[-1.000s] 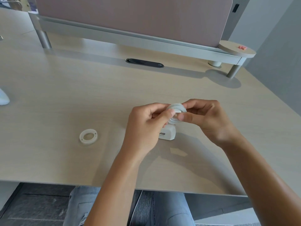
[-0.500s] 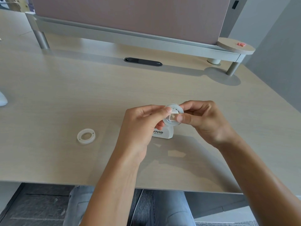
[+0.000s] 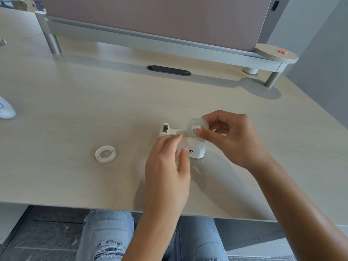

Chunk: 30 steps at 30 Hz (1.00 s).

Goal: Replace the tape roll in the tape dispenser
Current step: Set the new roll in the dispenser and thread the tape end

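With your right hand point(image 3: 228, 137) pinching the tape roll point(image 3: 196, 126) above the dispenser point(image 3: 190, 146), your loosely spread left hand point(image 3: 167, 162) steadies its base.

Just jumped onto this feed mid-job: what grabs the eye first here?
Both hands meet mid-desk: the right hand pinches a clear tape roll just above the white tape dispenser, while the left hand hangs in front of it. A second white ring lies flat on the desk, apart to the left.
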Motion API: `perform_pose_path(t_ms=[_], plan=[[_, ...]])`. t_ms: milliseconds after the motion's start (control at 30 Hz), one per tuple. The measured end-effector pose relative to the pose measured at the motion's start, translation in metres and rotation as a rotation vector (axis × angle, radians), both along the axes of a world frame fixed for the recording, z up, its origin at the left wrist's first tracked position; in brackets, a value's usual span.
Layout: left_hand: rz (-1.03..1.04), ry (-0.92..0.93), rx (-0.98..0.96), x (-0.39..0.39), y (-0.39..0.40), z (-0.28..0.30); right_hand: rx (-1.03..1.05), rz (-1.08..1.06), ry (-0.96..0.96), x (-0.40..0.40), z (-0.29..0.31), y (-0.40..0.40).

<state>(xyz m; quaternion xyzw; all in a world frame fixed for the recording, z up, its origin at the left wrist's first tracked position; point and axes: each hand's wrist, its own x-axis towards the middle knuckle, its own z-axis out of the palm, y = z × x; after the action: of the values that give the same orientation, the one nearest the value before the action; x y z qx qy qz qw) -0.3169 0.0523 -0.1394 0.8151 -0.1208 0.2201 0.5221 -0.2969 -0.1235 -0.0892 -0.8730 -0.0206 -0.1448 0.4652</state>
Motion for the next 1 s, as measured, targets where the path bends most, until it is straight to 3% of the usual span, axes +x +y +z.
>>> perform_pose_path(t_ms=[267,600,1000], plan=[[-0.041,0.032,0.080,-0.002,0.000,-0.005,-0.104,-0.063,0.029,0.000,0.004,0.009],[-0.019,0.050,0.131,-0.006,0.001,-0.002,-0.394,-0.037,-0.023,0.001,0.018,0.014],[-0.030,0.052,0.124,-0.005,0.000,-0.004,-0.310,0.018,0.083,0.005,0.023,0.004]])
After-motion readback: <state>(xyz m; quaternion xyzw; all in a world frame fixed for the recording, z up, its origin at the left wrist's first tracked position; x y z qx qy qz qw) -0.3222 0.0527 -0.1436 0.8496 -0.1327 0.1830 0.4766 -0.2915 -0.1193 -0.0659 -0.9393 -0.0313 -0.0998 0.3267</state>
